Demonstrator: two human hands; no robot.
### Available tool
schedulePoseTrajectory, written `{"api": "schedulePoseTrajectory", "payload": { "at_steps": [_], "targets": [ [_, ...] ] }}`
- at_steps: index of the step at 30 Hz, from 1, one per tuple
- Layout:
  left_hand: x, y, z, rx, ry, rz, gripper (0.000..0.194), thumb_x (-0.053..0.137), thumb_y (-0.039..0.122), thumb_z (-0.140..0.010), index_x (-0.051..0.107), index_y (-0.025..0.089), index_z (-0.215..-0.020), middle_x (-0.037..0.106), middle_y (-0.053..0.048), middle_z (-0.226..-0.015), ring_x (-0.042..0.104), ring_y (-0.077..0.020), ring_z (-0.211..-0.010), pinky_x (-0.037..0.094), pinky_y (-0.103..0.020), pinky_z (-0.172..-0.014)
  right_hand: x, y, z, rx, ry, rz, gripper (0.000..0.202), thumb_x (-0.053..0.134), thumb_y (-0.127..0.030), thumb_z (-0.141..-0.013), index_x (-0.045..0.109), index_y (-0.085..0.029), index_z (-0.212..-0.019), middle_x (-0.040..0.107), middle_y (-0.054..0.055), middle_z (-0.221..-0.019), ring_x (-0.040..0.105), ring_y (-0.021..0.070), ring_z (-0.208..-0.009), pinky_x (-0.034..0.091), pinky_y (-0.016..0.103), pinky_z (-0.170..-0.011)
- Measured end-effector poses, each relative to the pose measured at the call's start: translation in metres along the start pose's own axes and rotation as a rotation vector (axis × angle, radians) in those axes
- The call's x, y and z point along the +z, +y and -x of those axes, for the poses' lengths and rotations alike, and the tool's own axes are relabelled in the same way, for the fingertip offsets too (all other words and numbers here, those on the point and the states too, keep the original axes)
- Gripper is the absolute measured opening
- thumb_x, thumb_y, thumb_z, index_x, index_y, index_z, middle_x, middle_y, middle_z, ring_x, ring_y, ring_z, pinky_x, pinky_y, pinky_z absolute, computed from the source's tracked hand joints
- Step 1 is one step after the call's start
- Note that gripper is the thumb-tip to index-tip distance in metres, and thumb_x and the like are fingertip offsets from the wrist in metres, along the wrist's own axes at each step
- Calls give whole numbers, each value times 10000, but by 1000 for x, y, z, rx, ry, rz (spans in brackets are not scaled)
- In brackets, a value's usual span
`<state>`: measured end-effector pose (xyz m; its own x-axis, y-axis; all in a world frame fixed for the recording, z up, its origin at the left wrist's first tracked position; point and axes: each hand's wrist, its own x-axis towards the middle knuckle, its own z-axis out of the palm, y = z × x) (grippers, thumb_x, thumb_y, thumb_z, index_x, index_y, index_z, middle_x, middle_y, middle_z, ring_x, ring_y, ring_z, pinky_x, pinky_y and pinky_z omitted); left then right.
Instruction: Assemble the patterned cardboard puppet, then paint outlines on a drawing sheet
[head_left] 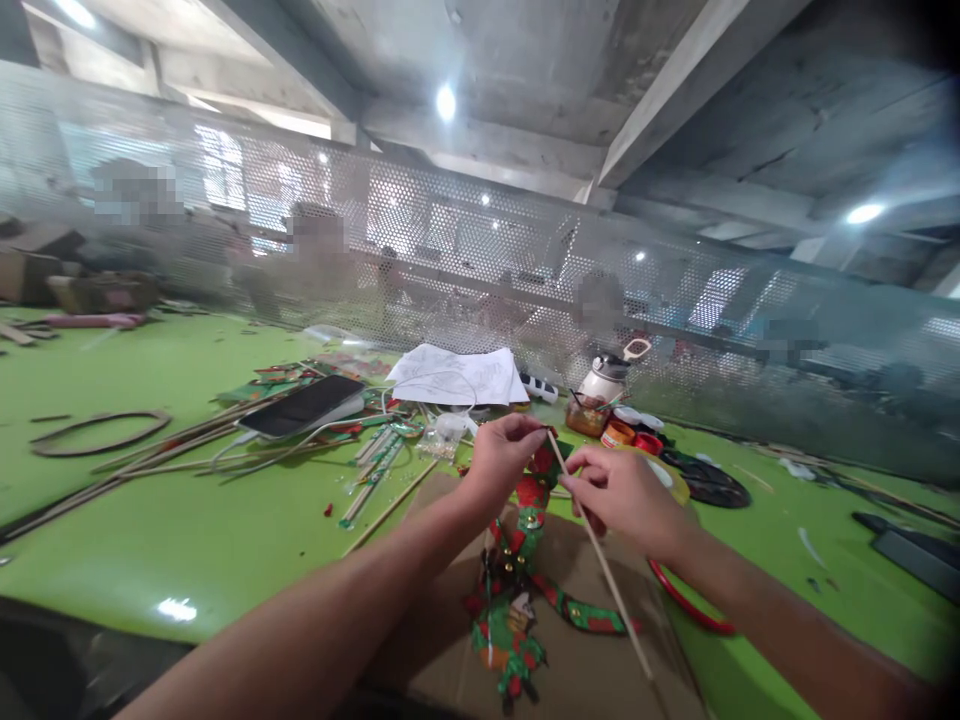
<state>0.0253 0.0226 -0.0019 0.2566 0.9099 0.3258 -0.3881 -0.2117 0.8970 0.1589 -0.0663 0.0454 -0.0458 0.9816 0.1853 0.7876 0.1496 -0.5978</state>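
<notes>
The right hand [626, 495] pinched the thin stick [613, 588], slanting down the figure's [532, 490] right, while the left hand [499, 455], nearer the figure's top, pinched something unclear.

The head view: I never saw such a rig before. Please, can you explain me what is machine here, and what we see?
There is no machine: these are a person's bare hands, filmed by one camera worn on the head. On the green table lie a phone, papers and cardboard, with a red-and-green figure over the cardboard. The right hand holds a thin stick; the left hand pinches close to its upper end.
</notes>
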Motion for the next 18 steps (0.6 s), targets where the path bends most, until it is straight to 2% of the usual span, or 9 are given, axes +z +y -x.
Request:
{"api": "schedulePoseTrajectory", "payload": {
  "at_steps": [3, 6, 9, 12, 14, 17, 18],
  "targets": [
    [-1, 4, 3, -85, -57, 121, 168, 693, 241, -695, 639, 99, -768, 635, -37, -670, 573, -112, -553, 475, -254, -567, 21, 5, 0, 59, 26, -250, 135, 529, -313, -838, 562, -188, -798, 581, -22, -506, 529, 132, -411, 401, 238, -423],
    [-4, 6, 2, -129, -83, 204, 199, 709, 262, -700, 634, 90, -764, 644, -60, -731, 605, -132, -616, 489, -265, -596, 36, 8, -3, 49, 71, -380, 167, 563, -344, -824, 566, -181, -786, 566, -27, -501, 527, 128, -413, 422, 237, -426],
    [-6, 5, 1, -143, -87, 228, 206, 735, 242, -680, 637, 88, -774, 641, -62, -750, 618, -140, -657, 492, -263, -622, 44, 11, -4, 32, 73, -426, 172, 566, -347, -829, 568, -180, -787, 575, -21, -527, 542, 133, -434, 432, 240, -431],
    [-7, 5, 0, -148, -87, 231, 213, 753, 222, -663, 639, 92, -788, 645, -60, -752, 621, -138, -666, 495, -265, -639, 43, 12, -1, -24, 93, -337, 187, 543, -349, -857, 589, -181, -790, 582, -13, -547, 543, 134, -459, 423, 242, -446],
    [-6, 5, 0, -158, -105, 235, 206, 747, 235, -676, 641, 92, -780, 647, -63, -740, 617, -137, -650, 498, -273, -637, 35, 12, 0, -137, 216, -191, 207, 540, -338, -870, 606, -178, -758, 585, -4, -570, 537, 131, -492, 418, 250, -485],
    [-3, 6, 2, -166, -131, 231, 199, 742, 254, -687, 643, 96, -754, 639, -57, -712, 610, -136, -627, 507, -293, -632, 20, 13, -2, -357, 516, 29, 162, 558, -255, -865, 618, -166, -744, 596, 18, -657, 541, 135, -589, 425, 269, -583],
    [-2, 6, 3, -170, -135, 227, 197, 743, 257, -688, 644, 98, -753, 639, -55, -709, 610, -137, -623, 510, -298, -631, 16, 13, -5, -409, 582, 66, 138, 558, -223, -863, 619, -161, -756, 595, 26, -695, 544, 138, -625, 429, 273, -611]
  ]
}}
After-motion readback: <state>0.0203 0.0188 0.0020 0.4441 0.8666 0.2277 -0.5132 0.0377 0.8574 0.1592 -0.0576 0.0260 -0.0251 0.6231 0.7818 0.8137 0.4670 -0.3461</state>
